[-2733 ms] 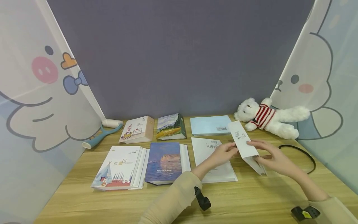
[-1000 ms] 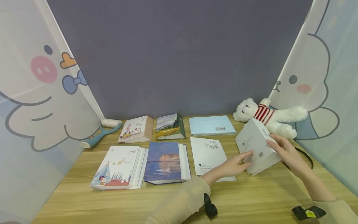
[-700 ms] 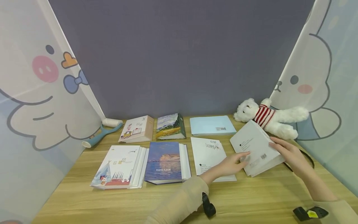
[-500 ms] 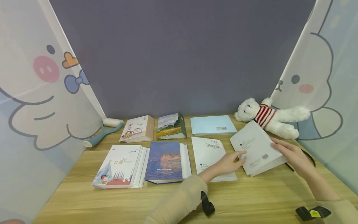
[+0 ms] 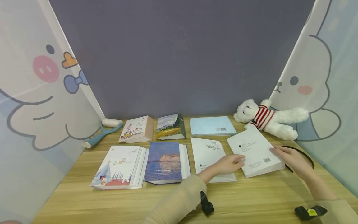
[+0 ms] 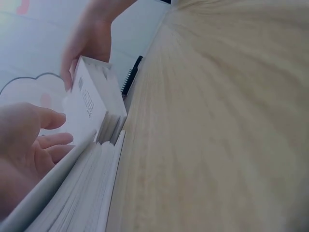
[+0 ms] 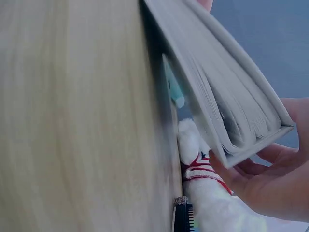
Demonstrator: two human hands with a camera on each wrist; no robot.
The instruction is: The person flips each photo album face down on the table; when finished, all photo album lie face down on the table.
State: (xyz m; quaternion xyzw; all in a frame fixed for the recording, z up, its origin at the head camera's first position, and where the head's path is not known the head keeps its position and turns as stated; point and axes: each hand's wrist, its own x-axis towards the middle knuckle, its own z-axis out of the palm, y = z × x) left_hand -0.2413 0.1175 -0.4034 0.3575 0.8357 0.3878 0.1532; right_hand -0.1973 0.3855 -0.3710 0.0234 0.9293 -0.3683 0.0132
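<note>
A thick white photo album [image 5: 253, 152], barcode side up, is tilted just over the table at the right. My right hand [image 5: 292, 160] grips its right edge; in the right wrist view, the fingers of the right hand [image 7: 275, 169] are at the album's spine end and its page edges [image 7: 241, 96] face the camera. Beside the album's left edge is my left hand [image 5: 229, 164], loosely curled, over another white album [image 5: 208, 152] that lies flat. In the left wrist view, nothing is between the left hand's thumb and fingers [image 6: 48, 118].
Left of these lie a blue photo album [image 5: 163, 161] and a tent-picture album [image 5: 118, 166]. Behind are a pink album [image 5: 135, 129], a landscape album [image 5: 169, 126] and a light blue album [image 5: 212, 125]. A lint roller [image 5: 103, 133], plush bear [image 5: 268, 118] and black toothed band [image 5: 303, 154] lie around.
The white album has gone from upright, between both hands, to nearly flat with its barcode side up. My left hand has come off it to the left; the right hand still holds it.
</note>
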